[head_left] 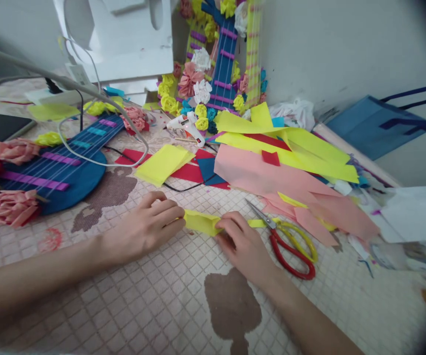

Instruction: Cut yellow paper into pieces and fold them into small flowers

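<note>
A folded yellow paper strip (202,223) stretches between my two hands, just above the patterned tablecloth (142,305). My left hand (151,224) is closed on its left end, fingers curled over it. The right end is pinched in my right hand (243,244). Close beside my right hand lie scissors (292,254) with red and yellow handles, their blades pointing up and left. Beyond my hands sits a small stack of yellow paper pieces (164,163), partly over red paper (194,173).
A blue paper guitar (68,185) with pink flowers lies at the left. A white glue gun (188,127) with cables rests behind. Pink sheets (272,180) and yellow sheets (309,153) spread at the right. More decorated guitars (224,64) stand against the wall.
</note>
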